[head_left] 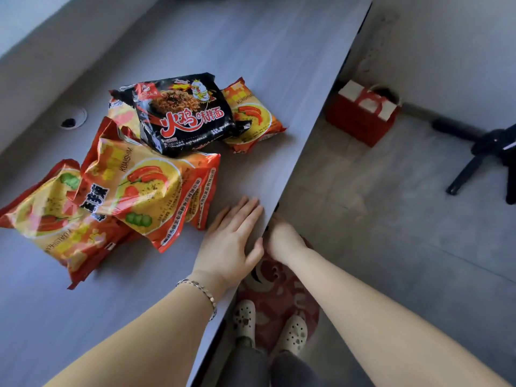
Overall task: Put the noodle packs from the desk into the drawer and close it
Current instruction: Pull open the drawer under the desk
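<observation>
Several crinkly foil noodle packs lie heaped on the grey laminate desk (pixel 279 65), well in from its front edge: orange-and-yellow packs (pixel 145 188), long axes roughly along that edge, then one black pack (pixel 184 113) on top. The left hand (pixel 231 238) rests flat beside them, fingers together, nearer. The right hand (pixel 282 238) reaches under the edge, fingers hidden; no drawer shows

We see bare desk (pixel 279 65) beyond and right of the noodle packs (pixel 125 177); our left hand (pixel 231 238) lies flat at its edge.
</observation>
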